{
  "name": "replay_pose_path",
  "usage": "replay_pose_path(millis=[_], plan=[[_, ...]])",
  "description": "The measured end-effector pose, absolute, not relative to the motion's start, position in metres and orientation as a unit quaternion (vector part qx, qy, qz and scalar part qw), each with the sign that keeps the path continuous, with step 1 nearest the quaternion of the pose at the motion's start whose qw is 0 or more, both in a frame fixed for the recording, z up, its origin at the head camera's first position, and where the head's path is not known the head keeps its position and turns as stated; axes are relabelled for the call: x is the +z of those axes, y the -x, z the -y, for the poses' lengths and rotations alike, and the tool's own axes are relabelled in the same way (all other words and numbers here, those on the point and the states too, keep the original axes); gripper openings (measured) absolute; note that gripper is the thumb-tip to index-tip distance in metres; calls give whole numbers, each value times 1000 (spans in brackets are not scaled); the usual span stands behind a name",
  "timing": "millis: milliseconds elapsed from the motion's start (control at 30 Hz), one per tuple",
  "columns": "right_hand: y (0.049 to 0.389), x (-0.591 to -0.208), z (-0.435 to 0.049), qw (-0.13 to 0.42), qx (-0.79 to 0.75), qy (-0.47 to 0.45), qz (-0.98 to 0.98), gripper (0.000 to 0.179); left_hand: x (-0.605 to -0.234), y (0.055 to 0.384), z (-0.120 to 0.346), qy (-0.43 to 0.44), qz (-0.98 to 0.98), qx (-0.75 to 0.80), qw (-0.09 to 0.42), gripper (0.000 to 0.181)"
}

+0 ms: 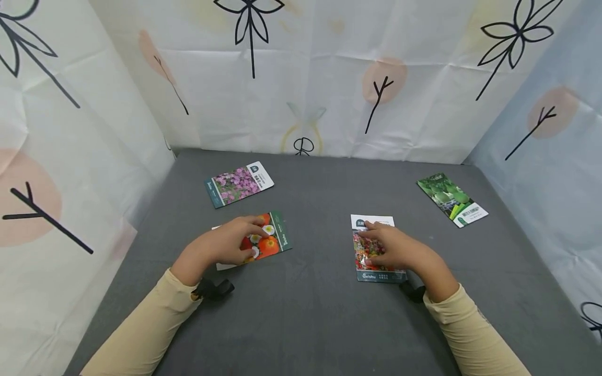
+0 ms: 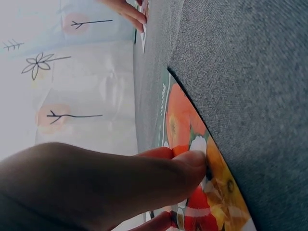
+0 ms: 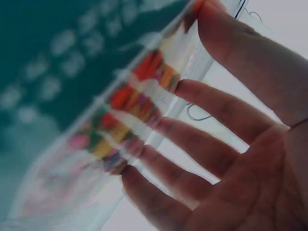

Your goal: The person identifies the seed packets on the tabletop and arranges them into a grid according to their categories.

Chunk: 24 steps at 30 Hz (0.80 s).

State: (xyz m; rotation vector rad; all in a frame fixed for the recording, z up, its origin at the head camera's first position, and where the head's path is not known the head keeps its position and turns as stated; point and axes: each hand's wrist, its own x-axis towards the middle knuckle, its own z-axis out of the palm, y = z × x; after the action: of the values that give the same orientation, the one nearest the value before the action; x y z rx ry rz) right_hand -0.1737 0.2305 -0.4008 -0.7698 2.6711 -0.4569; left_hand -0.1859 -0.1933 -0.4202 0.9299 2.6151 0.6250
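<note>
My left hand point(image 1: 233, 241) rests over a seed packet with tomatoes and white flowers point(image 1: 271, 244), which lies flat on the grey table. In the left wrist view its thumb point(image 2: 190, 161) and fingertips touch the printed face. To the right, my right hand point(image 1: 395, 248) is over a seed packet with red and orange flowers point(image 1: 364, 245). Seen from the right wrist, the fingers point(image 3: 207, 144) spread out and their tips meet that packet's face, while the thumb reaches its far part. The palm is off the packet.
A seed packet with pink-purple flowers point(image 1: 237, 185) lies at the back left of the table point(image 1: 310, 313). A green seed packet point(image 1: 447, 196) lies at the back right. Printed white cloth point(image 1: 320, 78) hangs around the table's back and sides.
</note>
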Motion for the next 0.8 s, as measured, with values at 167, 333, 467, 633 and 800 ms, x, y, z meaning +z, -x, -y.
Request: replay_pose_path(millis=[167, 333, 467, 633, 800], plan=[[176, -399, -231, 166, -153, 267, -937, 63, -419, 186, 189, -330, -909, 212, 142, 39], [175, -398, -231, 171, -153, 264, -937, 64, -420, 184, 188, -338, -907, 207, 140, 43], [176, -400, -232, 168, -151, 269, -936, 63, -419, 182, 187, -335, -906, 211, 150, 56], [179, -402, -234, 162, -142, 277, -936, 62, -415, 178, 180, -330, -911, 194, 155, 64], [181, -402, -235, 163, -148, 278, -935, 61, -416, 178, 173, -322, -919, 171, 150, 62]])
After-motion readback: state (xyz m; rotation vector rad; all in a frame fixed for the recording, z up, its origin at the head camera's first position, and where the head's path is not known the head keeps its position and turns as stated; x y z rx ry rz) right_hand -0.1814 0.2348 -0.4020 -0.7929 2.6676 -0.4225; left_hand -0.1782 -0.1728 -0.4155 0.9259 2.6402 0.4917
